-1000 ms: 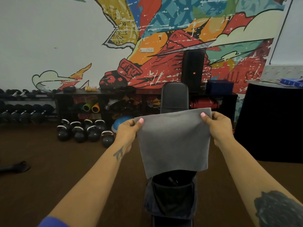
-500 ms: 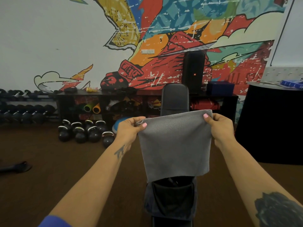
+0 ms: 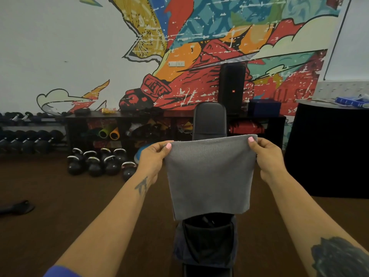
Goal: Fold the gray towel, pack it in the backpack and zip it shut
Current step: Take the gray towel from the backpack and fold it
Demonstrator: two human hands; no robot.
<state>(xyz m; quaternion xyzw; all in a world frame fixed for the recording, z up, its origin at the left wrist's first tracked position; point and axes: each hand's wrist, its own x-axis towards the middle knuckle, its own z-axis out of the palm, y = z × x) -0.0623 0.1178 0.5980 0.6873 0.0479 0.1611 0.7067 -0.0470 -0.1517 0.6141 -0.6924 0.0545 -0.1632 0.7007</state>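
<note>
The gray towel [image 3: 209,176] hangs folded in front of me, held up by its two top corners. My left hand [image 3: 152,158] pinches the top left corner and my right hand [image 3: 268,156] pinches the top right corner. Directly below the towel's lower edge sits the dark backpack [image 3: 205,242], standing on a black bench with its top open and its dark inside showing. The towel hides the upper part of the backpack's opening.
The black bench backrest [image 3: 209,120] rises behind the towel. Several kettlebells [image 3: 99,162] lie on the brown floor at left, with a dumbbell rack [image 3: 26,140] beyond. A low shelf [image 3: 129,124] lines the mural wall. A black-draped table [image 3: 329,148] stands at right.
Both hands and the towel have sunk slightly toward the backpack. The grip on both corners is unchanged.
</note>
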